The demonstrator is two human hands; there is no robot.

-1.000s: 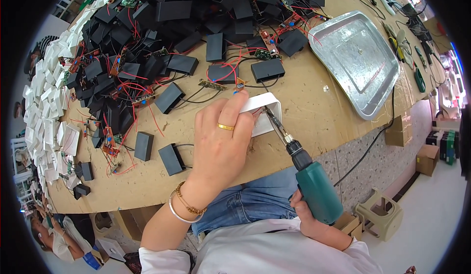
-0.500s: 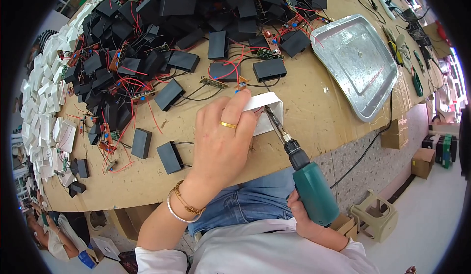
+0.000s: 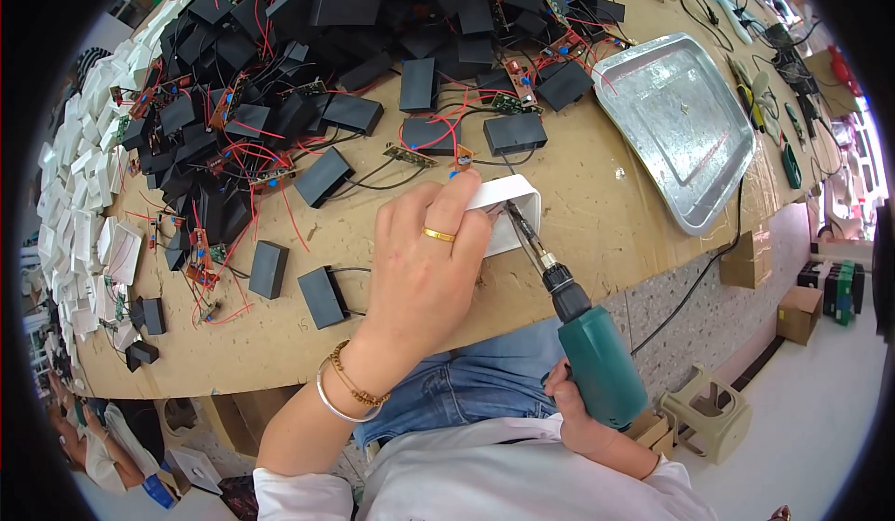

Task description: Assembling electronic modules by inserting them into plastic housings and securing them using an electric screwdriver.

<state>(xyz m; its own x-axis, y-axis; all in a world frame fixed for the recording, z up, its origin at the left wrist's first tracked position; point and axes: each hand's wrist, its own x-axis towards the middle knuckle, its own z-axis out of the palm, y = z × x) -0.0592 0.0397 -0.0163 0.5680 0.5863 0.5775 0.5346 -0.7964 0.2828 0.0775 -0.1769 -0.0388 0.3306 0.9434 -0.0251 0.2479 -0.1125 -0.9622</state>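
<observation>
Brown tabletop (image 3: pixel 233 353): spreads left of and below the shallow silver metal tray (image 3: pixel 676 116), the landmark here.
Black heap: many rectangular black plastic boxes (image 3: pixel 345 8), tangled with red wires and small circuit boards, lie left of the tray; they sit outside any casing, so plenty appears left to do.
White pile: white plastic casings (image 3: pixel 84 204), well left of the tray beyond the black boxes; whether any is finished cannot be told.
Green-and-black power screwdriver (image 3: pixel 601 363): below the tray, its metal bit (image 3: pixel 528 232) pointing into the casing in hand.
White open-sided plastic casing (image 3: pixel 503 191): lower left of the tray; this piece seems under way, not done (its inside is mostly hidden, and the tip's contact cannot be made out).
Left hand (image 3: pixel 419 265): partly closed, grasping the casing's left end, fingers bent over it.
Right hand (image 3: pixel 585 420): curled around the screwdriver's lower body, gripping it; the far fingers are hidden.
</observation>
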